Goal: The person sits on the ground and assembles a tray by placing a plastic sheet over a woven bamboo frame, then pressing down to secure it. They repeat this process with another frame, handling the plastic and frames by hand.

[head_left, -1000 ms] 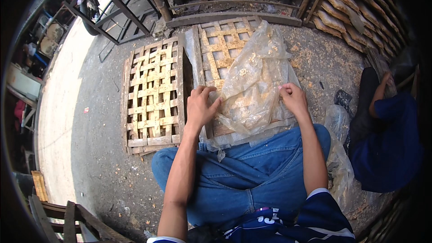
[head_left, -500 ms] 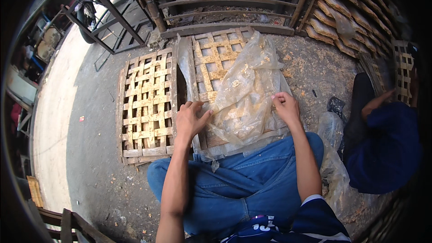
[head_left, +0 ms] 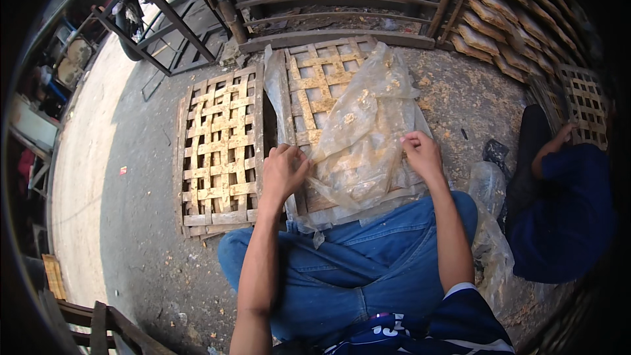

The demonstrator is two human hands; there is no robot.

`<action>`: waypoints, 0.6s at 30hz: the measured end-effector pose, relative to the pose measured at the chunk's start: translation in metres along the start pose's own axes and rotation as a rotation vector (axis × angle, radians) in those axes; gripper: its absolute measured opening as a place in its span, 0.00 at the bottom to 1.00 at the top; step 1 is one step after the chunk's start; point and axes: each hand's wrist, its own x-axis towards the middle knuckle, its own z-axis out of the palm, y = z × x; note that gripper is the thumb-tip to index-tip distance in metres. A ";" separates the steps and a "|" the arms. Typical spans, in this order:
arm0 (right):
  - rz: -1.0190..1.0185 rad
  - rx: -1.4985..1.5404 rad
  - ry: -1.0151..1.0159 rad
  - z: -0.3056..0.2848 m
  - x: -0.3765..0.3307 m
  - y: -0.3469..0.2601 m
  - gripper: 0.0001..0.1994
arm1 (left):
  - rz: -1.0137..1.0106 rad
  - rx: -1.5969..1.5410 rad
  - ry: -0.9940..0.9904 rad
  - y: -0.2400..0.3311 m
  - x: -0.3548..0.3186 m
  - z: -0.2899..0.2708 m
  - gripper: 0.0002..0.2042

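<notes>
A crumpled clear plastic sheet (head_left: 368, 115) with crumbs stuck to it lies over a lattice frame (head_left: 319, 85) of woven slats, in front of my crossed legs. My left hand (head_left: 286, 169) is closed at the sheet's left edge, above the frame's side bar, its fingers curled toward the thumb. On the sheet's opposite edge, my right hand (head_left: 422, 155) pinches the plastic between thumb and forefinger. The far left part of the lattice shows uncovered. A second lattice frame (head_left: 221, 144) rests to the left, on top of another frame.
At right, a person (head_left: 559, 204) in dark blue holds a lattice frame (head_left: 584, 102). Stacked crumb-covered slabs (head_left: 493, 26) rise behind. A slatted rack (head_left: 342, 0) stands at the back, a metal frame (head_left: 164, 20) at back left. Loose plastic (head_left: 490, 236) lies beside my right knee.
My left thumb and fingers have drawn closer together at the sheet's edge. My right hand keeps its pinch. The person at right has shifted the lattice frame, which shows more fully.
</notes>
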 end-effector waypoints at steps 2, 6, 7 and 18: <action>0.001 0.001 -0.003 0.001 0.000 0.001 0.17 | -0.012 -0.046 0.004 0.002 0.002 -0.002 0.07; -0.009 0.006 0.011 0.002 0.004 0.007 0.17 | 0.062 -0.179 0.079 0.014 0.005 -0.009 0.07; -0.017 0.009 0.019 0.002 0.005 0.008 0.16 | 0.106 -0.211 0.105 0.020 0.006 -0.012 0.06; -0.153 0.120 -0.033 0.010 -0.003 -0.008 0.17 | 0.472 -0.287 0.131 0.063 -0.011 -0.001 0.08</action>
